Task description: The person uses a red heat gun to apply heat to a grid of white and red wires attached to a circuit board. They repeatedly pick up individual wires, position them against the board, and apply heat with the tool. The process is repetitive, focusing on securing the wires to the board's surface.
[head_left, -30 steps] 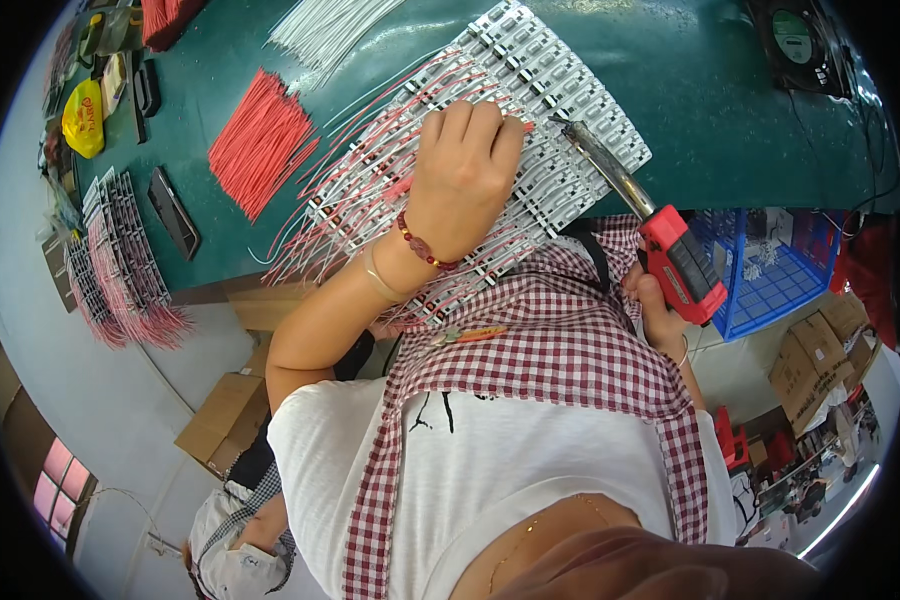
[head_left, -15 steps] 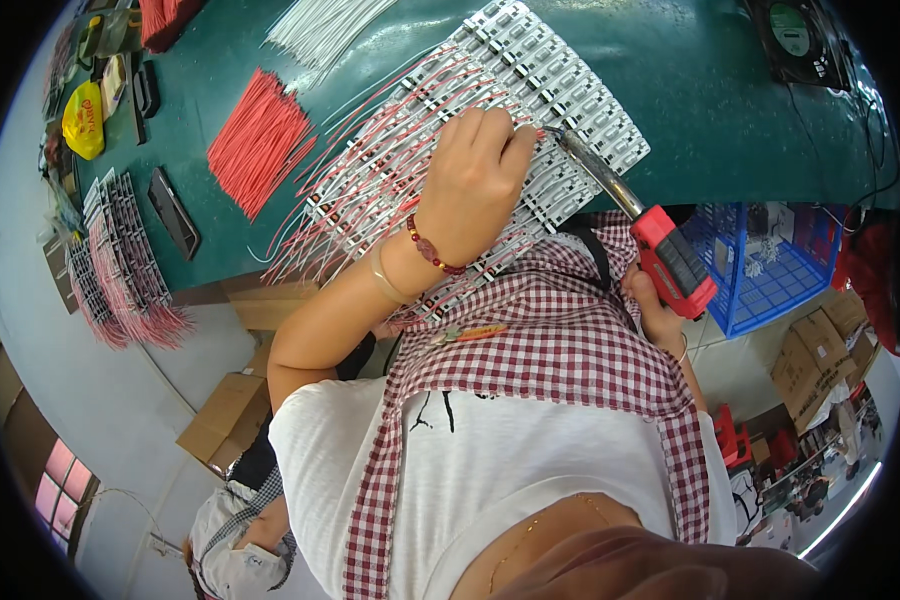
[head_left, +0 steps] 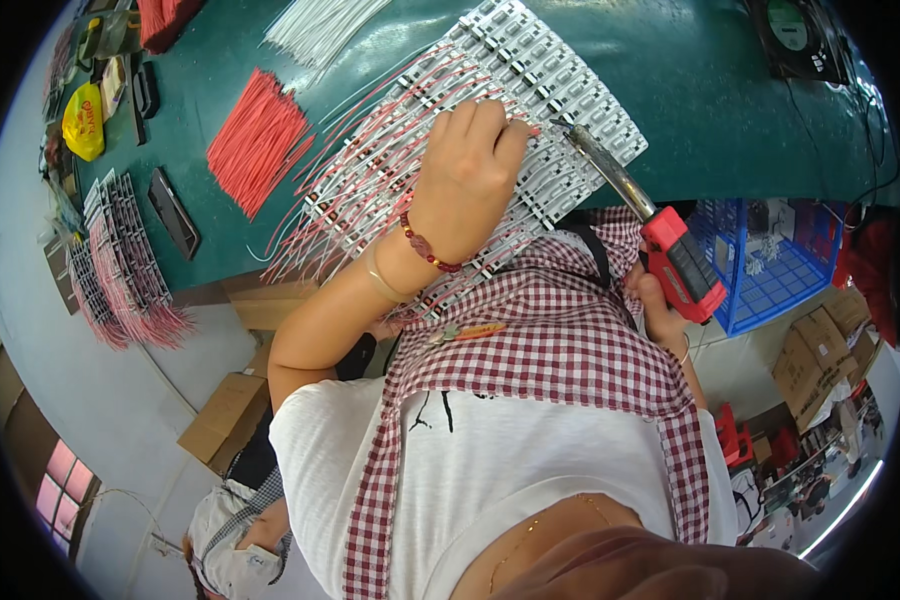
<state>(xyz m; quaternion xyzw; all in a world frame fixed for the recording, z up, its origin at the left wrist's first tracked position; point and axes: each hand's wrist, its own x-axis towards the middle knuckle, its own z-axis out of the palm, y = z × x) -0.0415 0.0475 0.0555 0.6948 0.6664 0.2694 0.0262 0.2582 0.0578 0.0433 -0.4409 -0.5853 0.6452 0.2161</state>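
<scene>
My left hand (head_left: 470, 180) lies over a panel of white, slotted modules (head_left: 560, 85), fingers closed. A bit of red wire (head_left: 533, 130) shows at its fingertips; the grip itself is mostly hidden. Many red and white wires (head_left: 355, 165) fan out from the panel's left side. Low at the right, my right hand (head_left: 658, 312) is closed around a soldering iron (head_left: 682, 265) with a red and black handle. Its metal barrel slants up to the left. The bent tip is just right of my left fingertips, apart from them, above the modules.
Bundles of red wires (head_left: 257, 145) and white wires (head_left: 320, 30) lie on the green table (head_left: 710, 110). A dark phone (head_left: 174, 215) and another wired panel (head_left: 130, 260) are left. A blue crate (head_left: 770, 265) stands right, below the table edge. Another person (head_left: 240, 530) sits behind.
The soldering iron has shifted a little to the right, its tip drawing away from my left fingertips. My left hand and the panel have moved slightly up and left.
</scene>
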